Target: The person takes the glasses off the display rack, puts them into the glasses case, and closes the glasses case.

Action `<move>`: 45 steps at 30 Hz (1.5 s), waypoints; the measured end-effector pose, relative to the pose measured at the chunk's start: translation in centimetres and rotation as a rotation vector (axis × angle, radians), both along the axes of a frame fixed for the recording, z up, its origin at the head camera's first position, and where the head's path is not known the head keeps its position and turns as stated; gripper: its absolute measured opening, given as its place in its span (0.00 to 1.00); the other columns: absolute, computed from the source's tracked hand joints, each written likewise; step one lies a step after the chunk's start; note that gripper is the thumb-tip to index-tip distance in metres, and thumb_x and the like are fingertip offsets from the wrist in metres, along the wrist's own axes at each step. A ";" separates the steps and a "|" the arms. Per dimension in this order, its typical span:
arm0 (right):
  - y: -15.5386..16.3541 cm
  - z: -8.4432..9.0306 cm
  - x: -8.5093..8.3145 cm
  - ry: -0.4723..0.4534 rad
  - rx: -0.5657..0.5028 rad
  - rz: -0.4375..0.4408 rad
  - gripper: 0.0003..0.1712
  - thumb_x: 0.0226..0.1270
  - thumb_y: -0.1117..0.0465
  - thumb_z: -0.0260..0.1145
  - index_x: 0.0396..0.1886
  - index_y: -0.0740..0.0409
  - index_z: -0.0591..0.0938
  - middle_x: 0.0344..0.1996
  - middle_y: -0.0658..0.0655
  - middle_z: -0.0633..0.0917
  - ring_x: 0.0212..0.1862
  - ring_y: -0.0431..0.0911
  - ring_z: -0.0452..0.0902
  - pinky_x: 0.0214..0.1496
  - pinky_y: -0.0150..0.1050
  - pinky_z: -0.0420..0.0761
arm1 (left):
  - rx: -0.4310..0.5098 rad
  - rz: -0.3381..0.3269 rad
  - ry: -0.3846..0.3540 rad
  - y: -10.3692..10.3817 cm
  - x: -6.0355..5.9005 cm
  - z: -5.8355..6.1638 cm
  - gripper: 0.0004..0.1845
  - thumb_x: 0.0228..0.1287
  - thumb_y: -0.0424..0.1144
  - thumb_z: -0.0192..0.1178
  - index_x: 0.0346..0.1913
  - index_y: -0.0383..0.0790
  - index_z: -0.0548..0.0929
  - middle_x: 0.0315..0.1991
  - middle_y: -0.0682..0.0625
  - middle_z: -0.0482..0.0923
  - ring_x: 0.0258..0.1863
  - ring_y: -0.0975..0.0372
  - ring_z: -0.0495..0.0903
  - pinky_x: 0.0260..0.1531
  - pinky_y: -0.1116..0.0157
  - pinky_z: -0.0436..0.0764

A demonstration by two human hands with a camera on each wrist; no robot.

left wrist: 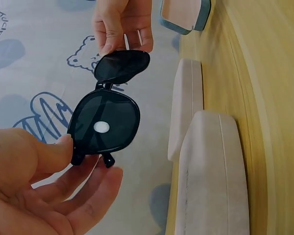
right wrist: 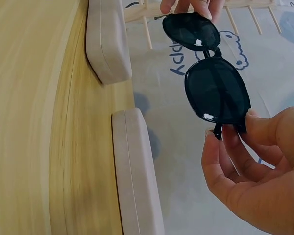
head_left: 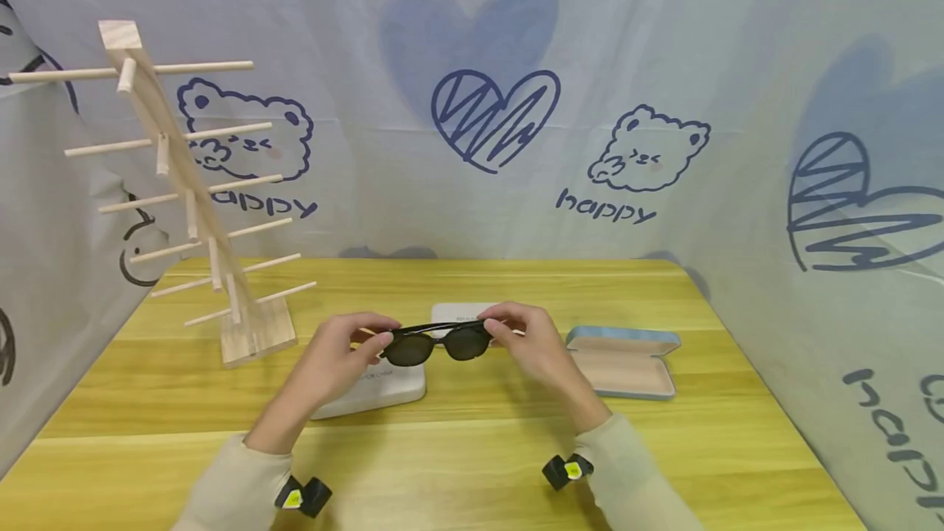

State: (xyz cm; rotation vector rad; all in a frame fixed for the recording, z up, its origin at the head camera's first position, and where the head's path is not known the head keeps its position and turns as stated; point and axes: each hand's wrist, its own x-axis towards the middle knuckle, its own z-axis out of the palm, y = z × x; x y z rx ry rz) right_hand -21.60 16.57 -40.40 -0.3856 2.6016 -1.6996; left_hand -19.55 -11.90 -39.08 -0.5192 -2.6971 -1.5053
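A pair of black sunglasses [head_left: 438, 342] with dark lenses is held in the air above the wooden table [head_left: 472, 465], one end in each hand. My left hand [head_left: 347, 351] pinches its left end between thumb and fingers; the left wrist view shows the sunglasses [left wrist: 107, 120] and my left hand [left wrist: 63, 161] close up. My right hand [head_left: 525, 338] pinches the other end. In the right wrist view the sunglasses [right wrist: 213, 81] sit just above my right hand [right wrist: 245, 147].
Two closed white glasses cases lie under the hands, one [head_left: 379, 388] near, one [head_left: 459, 314] farther. An open blue case [head_left: 627, 363] lies to the right. A wooden rack [head_left: 192, 203] with dowel pegs stands at the table's left rear. Printed cloth hangs all around.
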 end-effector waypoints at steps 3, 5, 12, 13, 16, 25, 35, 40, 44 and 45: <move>0.7 -0.1 0.0 -0.001 0.018 -0.018 0.11 0.77 0.66 0.63 0.52 0.61 0.87 0.51 0.64 0.87 0.49 0.52 0.87 0.52 0.44 0.90 | 0.037 -0.006 -0.023 0.8 -0.2 -0.2 0.12 0.75 0.29 0.58 0.56 0.32 0.86 0.53 0.35 0.85 0.42 0.51 0.90 0.37 0.58 0.91; 1.2 -0.2 0.1 0.003 0.028 -0.035 0.11 0.77 0.65 0.63 0.52 0.61 0.87 0.51 0.64 0.87 0.49 0.52 0.87 0.52 0.47 0.89 | 0.057 -0.014 -0.030 1.3 -0.3 -0.3 0.12 0.75 0.28 0.58 0.56 0.31 0.85 0.53 0.34 0.85 0.42 0.50 0.90 0.37 0.58 0.91; 2.6 -0.5 0.3 0.010 0.055 -0.053 0.13 0.78 0.64 0.62 0.54 0.61 0.87 0.53 0.64 0.87 0.48 0.53 0.88 0.52 0.47 0.89 | 0.078 -0.013 -0.046 2.5 -0.4 -0.8 0.12 0.75 0.27 0.57 0.55 0.31 0.86 0.52 0.35 0.85 0.41 0.51 0.91 0.37 0.60 0.91; 2.8 -0.5 0.3 0.010 0.056 -0.055 0.13 0.78 0.64 0.61 0.55 0.62 0.87 0.54 0.64 0.87 0.48 0.54 0.88 0.52 0.47 0.89 | 0.084 -0.015 -0.049 2.6 -0.5 -0.8 0.12 0.75 0.27 0.57 0.56 0.30 0.86 0.53 0.35 0.85 0.40 0.52 0.91 0.37 0.60 0.91; 3.5 -0.5 0.6 0.003 0.061 -0.058 0.14 0.79 0.63 0.61 0.55 0.62 0.86 0.54 0.65 0.87 0.48 0.53 0.88 0.52 0.48 0.89 | 0.102 -0.028 -0.056 3.0 -0.6 -1.2 0.13 0.74 0.25 0.57 0.55 0.29 0.86 0.54 0.33 0.85 0.38 0.52 0.91 0.37 0.60 0.91; 6.2 -0.6 1.5 0.015 0.108 -0.068 0.14 0.79 0.63 0.61 0.56 0.63 0.86 0.52 0.67 0.87 0.43 0.52 0.89 0.50 0.45 0.90 | 0.141 -0.086 -0.075 4.7 -0.6 -2.1 0.13 0.73 0.22 0.57 0.54 0.27 0.86 0.55 0.31 0.84 0.35 0.50 0.91 0.37 0.61 0.91; 9.8 -1.1 2.7 0.021 0.125 -0.104 0.16 0.79 0.61 0.61 0.58 0.64 0.85 0.43 0.63 0.87 0.41 0.43 0.84 0.46 0.40 0.89 | 0.163 -0.133 -0.069 8.1 -0.3 -2.4 0.11 0.73 0.26 0.60 0.52 0.32 0.88 0.50 0.37 0.87 0.36 0.46 0.90 0.39 0.55 0.90; 11.6 -1.4 3.4 0.029 0.166 -0.144 0.16 0.79 0.60 0.62 0.58 0.61 0.85 0.47 0.64 0.88 0.40 0.40 0.84 0.44 0.35 0.87 | 0.167 -0.131 -0.080 9.7 -0.3 -2.8 0.10 0.72 0.27 0.61 0.51 0.32 0.88 0.49 0.37 0.88 0.34 0.46 0.90 0.35 0.56 0.90; 13.0 -1.8 3.9 0.010 0.104 -0.150 0.16 0.79 0.62 0.61 0.59 0.65 0.84 0.52 0.68 0.86 0.40 0.37 0.84 0.45 0.35 0.89 | 0.154 -0.142 -0.106 11.1 -0.3 -3.3 0.10 0.73 0.28 0.61 0.52 0.32 0.88 0.52 0.37 0.87 0.34 0.47 0.91 0.33 0.59 0.90; 13.3 -1.9 4.0 0.012 0.088 -0.148 0.16 0.79 0.63 0.61 0.59 0.67 0.84 0.53 0.70 0.86 0.39 0.36 0.84 0.46 0.35 0.89 | 0.153 -0.146 -0.116 11.5 -0.3 -3.4 0.10 0.73 0.29 0.61 0.52 0.32 0.88 0.52 0.37 0.87 0.33 0.48 0.90 0.32 0.60 0.90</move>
